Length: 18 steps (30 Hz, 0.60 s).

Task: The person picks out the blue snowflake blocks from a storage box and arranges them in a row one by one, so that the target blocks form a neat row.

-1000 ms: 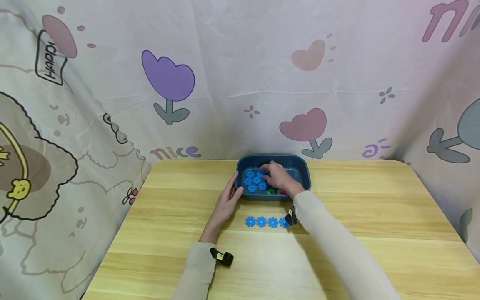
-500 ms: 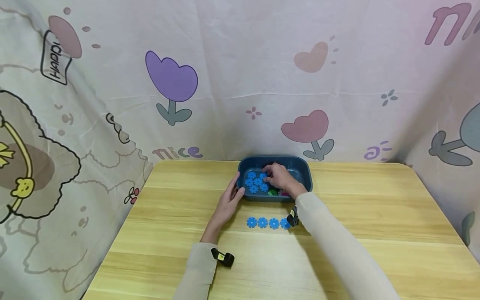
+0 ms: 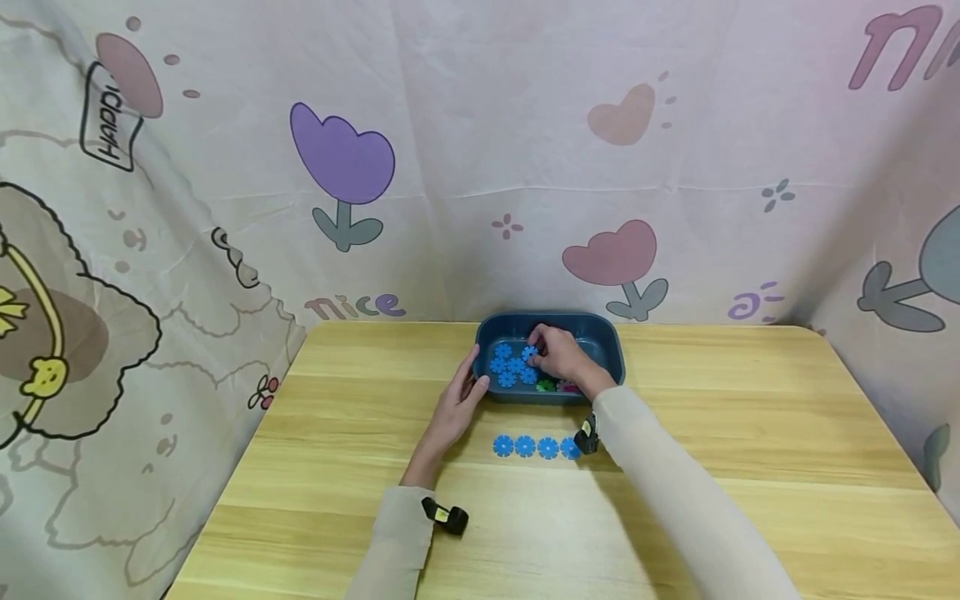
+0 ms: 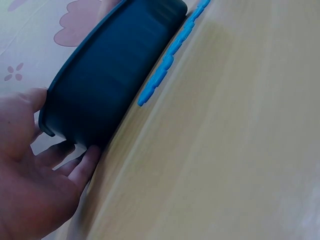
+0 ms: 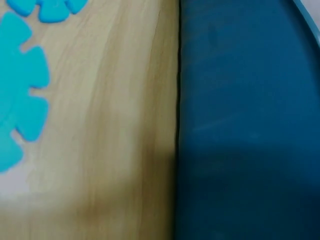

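Note:
A dark blue plastic bin [image 3: 517,398] stands at the table's far edge with several blue snowflake discs [image 3: 507,379] in its left half. My right hand [image 3: 558,353] reaches into it and pinches one blue snowflake disc [image 3: 530,355] between thumb and fingers. At the bin's left end, my left hand [image 3: 453,408] grips the wall. The left wrist view shows its thumb at the rim and the fingers [image 4: 86,167] low against the outside. No part of the right hand shows in the right wrist view, only the bin's side [image 5: 240,100] and discs.
A row of blue snowflake discs [image 3: 525,446] lies on the wooden table [image 3: 315,467] in front of the bin. The right wrist camera [image 3: 587,433] overlaps the row's right end. Inside the bin are a green disc [image 3: 545,386] and a magenta piece [image 3: 570,387].
My right fingers have taken hold of a blue snowflake disc at the right of the pile, and it now shows more clearly. The left hand stays at the bin. The head view shifted slightly.

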Available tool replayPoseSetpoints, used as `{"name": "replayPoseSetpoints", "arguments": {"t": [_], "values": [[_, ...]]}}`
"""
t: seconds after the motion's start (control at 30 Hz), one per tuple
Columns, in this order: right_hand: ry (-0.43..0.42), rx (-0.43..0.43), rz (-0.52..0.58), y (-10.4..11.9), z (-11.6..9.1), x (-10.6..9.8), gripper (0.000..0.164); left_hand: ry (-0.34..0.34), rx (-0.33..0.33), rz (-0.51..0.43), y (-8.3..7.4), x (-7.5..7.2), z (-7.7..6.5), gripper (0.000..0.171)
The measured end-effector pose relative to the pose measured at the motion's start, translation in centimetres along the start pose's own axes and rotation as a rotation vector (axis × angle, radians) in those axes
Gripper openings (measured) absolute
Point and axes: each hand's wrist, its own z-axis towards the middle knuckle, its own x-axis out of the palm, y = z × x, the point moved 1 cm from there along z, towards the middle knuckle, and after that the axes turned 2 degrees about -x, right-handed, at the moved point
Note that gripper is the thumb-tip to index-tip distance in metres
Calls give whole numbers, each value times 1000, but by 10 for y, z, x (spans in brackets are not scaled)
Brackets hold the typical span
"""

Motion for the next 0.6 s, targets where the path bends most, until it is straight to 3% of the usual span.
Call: {"name": "replayPoseSetpoints", "arguments": {"t": [0.23,0.6], "values": [[-19,-39,55,3,-6,-7,26,23,6,15,-23,-5,-10,61],[-70,12,277,5,-12,-14,28,23,12,8,-22,-4,-9,61]]}}
